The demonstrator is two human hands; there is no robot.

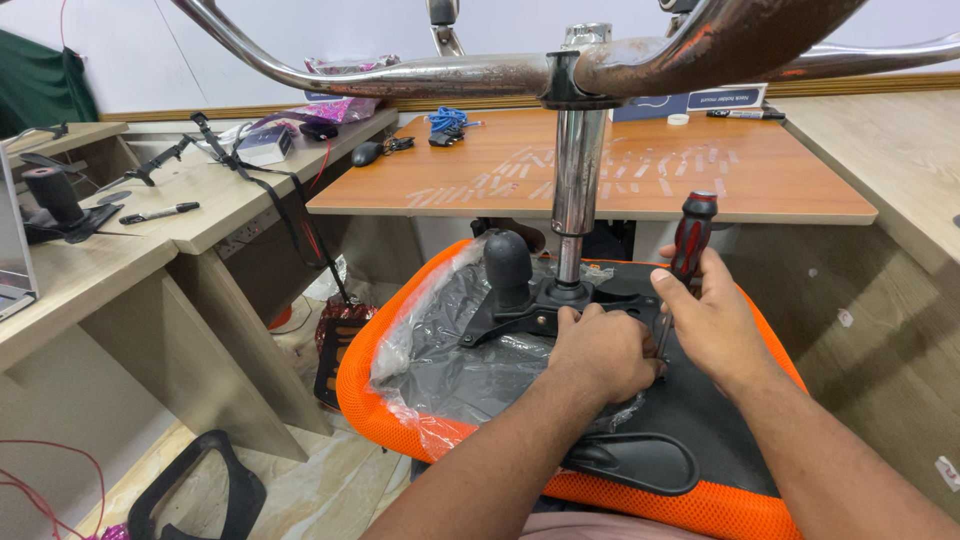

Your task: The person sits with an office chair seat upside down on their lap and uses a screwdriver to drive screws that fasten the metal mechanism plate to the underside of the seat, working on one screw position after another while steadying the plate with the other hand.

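An upturned orange mesh chair seat (400, 420), partly wrapped in clear plastic, lies in the near centre. The right hand (715, 320) has its fingers closed around a red-and-black-handled screwdriver (690, 235), held upright just right of the chrome column (577, 170). The left hand (600, 350) rests curled on the black metal mounting plate (530, 310).

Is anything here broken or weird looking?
Yes. The chair seat lies upside down, its chrome base legs sticking up with rusty patches. Torn plastic wrap hangs off it. The right hand holds a screwdriver.
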